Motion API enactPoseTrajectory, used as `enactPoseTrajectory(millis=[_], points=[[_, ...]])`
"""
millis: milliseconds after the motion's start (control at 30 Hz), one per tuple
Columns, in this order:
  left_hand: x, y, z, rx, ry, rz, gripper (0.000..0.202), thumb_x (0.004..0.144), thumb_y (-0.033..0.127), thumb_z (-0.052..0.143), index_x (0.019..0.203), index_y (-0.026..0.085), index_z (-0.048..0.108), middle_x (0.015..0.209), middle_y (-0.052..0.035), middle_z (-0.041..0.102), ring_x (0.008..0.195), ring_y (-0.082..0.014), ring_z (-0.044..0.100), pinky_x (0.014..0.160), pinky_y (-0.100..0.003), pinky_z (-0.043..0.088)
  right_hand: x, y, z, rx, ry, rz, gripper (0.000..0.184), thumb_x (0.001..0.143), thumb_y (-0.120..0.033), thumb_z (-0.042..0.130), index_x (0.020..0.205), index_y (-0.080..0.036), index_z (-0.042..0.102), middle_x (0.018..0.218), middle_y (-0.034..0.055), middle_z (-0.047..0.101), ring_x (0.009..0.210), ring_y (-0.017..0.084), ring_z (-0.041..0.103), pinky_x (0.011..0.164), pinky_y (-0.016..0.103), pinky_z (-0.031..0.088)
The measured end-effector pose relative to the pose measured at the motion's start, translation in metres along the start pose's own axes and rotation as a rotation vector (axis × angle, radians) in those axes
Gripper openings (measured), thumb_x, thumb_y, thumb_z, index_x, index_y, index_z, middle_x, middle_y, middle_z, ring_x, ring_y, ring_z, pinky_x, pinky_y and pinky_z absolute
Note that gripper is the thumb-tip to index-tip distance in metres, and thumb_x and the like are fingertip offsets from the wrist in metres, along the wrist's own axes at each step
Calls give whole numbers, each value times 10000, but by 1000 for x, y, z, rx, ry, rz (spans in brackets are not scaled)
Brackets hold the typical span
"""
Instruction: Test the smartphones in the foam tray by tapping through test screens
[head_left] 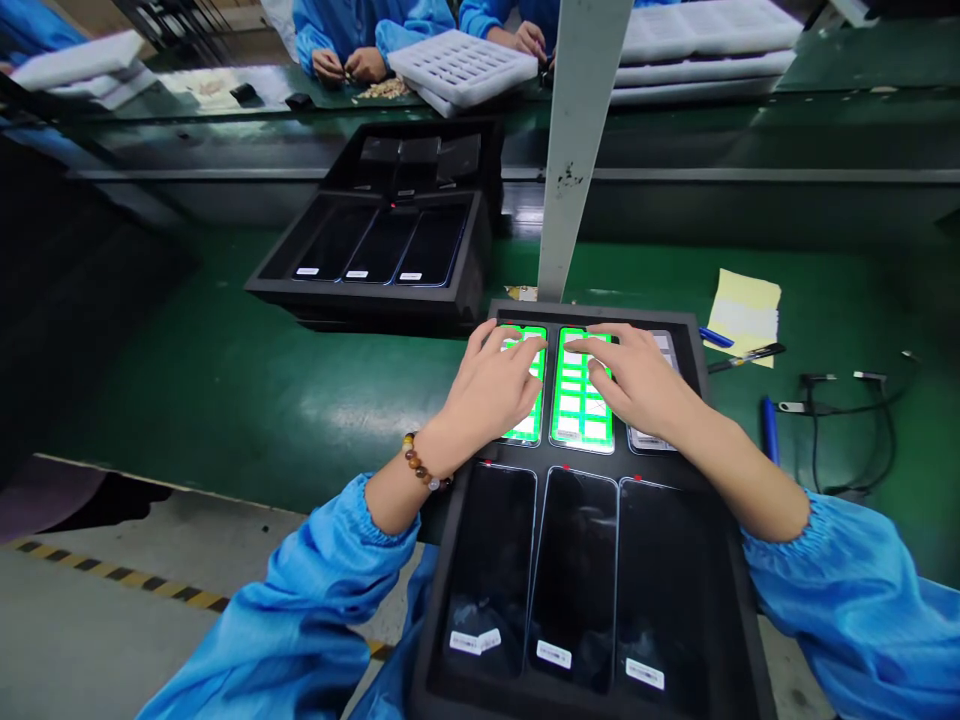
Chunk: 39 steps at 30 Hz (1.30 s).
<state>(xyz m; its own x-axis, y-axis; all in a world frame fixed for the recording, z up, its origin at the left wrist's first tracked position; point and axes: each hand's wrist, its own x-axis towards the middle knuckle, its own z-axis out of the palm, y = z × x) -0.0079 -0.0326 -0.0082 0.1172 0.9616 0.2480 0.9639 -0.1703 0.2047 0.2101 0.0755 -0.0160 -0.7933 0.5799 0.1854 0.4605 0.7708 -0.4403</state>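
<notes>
A black tray [720,600] in front of me holds two rows of phones. The far row has two phones lit with green grids, the left lit phone [529,425] and the middle lit phone [581,410], plus a grey-lit one [664,345] at the right. My left hand [491,385] lies on the left lit phone, fingers stretched out and touching its screen. Over the middle lit phone rests my right hand [637,380], its fingers spread flat. Three dark phones [574,580] with white labels fill the near row.
A second black tray [375,290] with dark phones sits at the back left. A white post [574,150] rises behind my tray. A yellow paper [742,310], pens and cables [847,400] lie at the right. Other people's hands [349,65] work by white trays [461,65] across the line.
</notes>
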Motion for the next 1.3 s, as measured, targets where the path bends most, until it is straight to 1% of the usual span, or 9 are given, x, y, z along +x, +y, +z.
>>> enactPoseTrajectory(millis=[167,267,467,533,767,900,1000,1167,1300], points=[[-11,-6,-6,85,74,-120,407,971,141,501,1317,186,711,1025,-93,833,1298,-352,631,1292,-624,327,-19,11,-12,-63,75,42,438,1076,-263,388,1351,-254,728,1282,145,754,1419,352,589,1133,612,444],[-16,-9,-8,135,103,-182,393,970,139,503,1288,191,729,972,-94,828,1286,-375,634,1276,-646,330,-30,20,-18,-68,126,80,446,1075,-266,388,1368,-275,725,1313,132,746,1413,356,595,1126,615,453],[-16,-10,-7,114,92,-190,396,972,124,482,1288,176,716,1066,-99,826,1269,-365,636,1274,-632,327,-46,42,-26,10,322,223,397,1077,-302,423,1325,-257,730,1330,124,741,1395,362,602,1152,614,478],[-15,-12,-7,94,94,-184,401,972,116,476,1290,184,710,1074,-91,822,1266,-354,635,1276,-621,321,-48,49,-26,35,350,235,383,1080,-306,431,1317,-242,725,1322,121,745,1380,349,607,1154,594,491],[-8,-23,-6,-89,193,-172,455,995,143,450,1399,197,652,1203,-99,782,1184,-295,655,1158,-522,445,-37,53,-22,66,187,160,437,1095,-317,394,1431,-270,669,1457,151,632,1505,355,511,1213,654,434],[-7,-26,-5,-151,195,-189,454,990,159,460,1395,211,658,1246,-94,773,1223,-287,650,1156,-503,450,-27,52,-24,-9,100,131,464,1093,-319,388,1478,-272,644,1454,163,647,1516,389,490,1183,691,418],[-7,-28,-4,-177,197,-204,454,986,162,465,1391,224,662,1301,-84,769,1242,-286,649,1167,-502,445,-30,50,-26,-51,67,111,468,1085,-299,391,1479,-270,642,1436,160,667,1511,392,493,1177,686,413],[-8,-30,-2,-198,209,-210,437,993,173,468,1376,236,668,1324,-71,765,1246,-286,652,1177,-500,435,-73,30,-32,-70,5,81,467,1080,-248,432,1511,-281,610,1480,141,666,1498,368,507,1182,640,427],[-9,-28,0,-206,189,-220,438,984,164,477,1364,254,676,1299,-62,771,1247,-294,652,1182,-513,434,-118,8,-38,-14,-102,19,573,1045,-171,496,1599,-316,515,1477,97,693,1502,343,510,1148,586,475]])
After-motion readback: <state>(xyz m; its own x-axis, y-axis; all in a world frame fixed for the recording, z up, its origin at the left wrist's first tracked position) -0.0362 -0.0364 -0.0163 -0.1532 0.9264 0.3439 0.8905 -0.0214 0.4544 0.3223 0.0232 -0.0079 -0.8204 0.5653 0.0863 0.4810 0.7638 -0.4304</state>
